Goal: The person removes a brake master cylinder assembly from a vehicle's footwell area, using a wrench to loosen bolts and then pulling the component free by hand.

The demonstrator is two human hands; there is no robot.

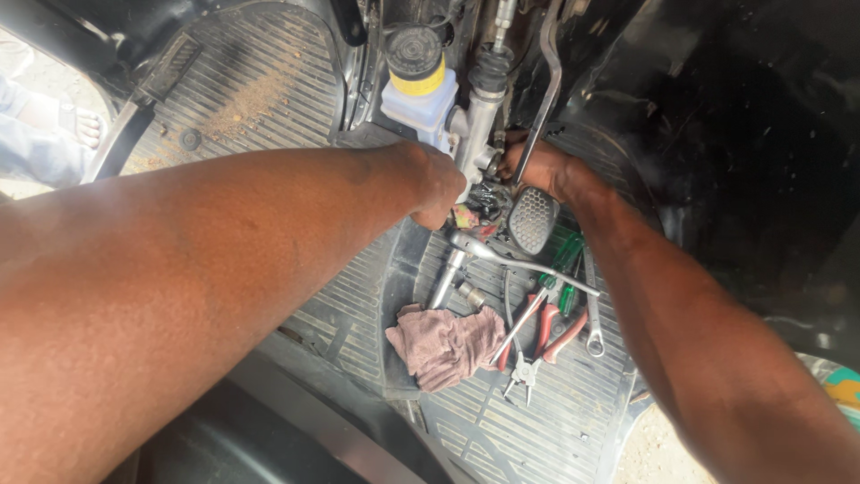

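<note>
Both my arms reach into a car footwell. My left hand [436,186] is closed low on a metal cylinder [481,116] that carries a pale fluid reservoir with a yellow band and black cap [415,72]. My right hand [536,166] grips the same spot from the right, beside the pedal arm [545,90]; its fingers are mostly hidden. The rubber-studded pedal pad [532,220] hangs just below both hands. What each hand grasps is partly hidden.
On the ribbed black floor mat [502,430] lie a pink rag [446,345], red-handled pliers [536,336], a green-handled screwdriver [564,260], a spanner [592,309] and a socket wrench [461,260]. Another person's sandalled foot [76,121] shows at the far left.
</note>
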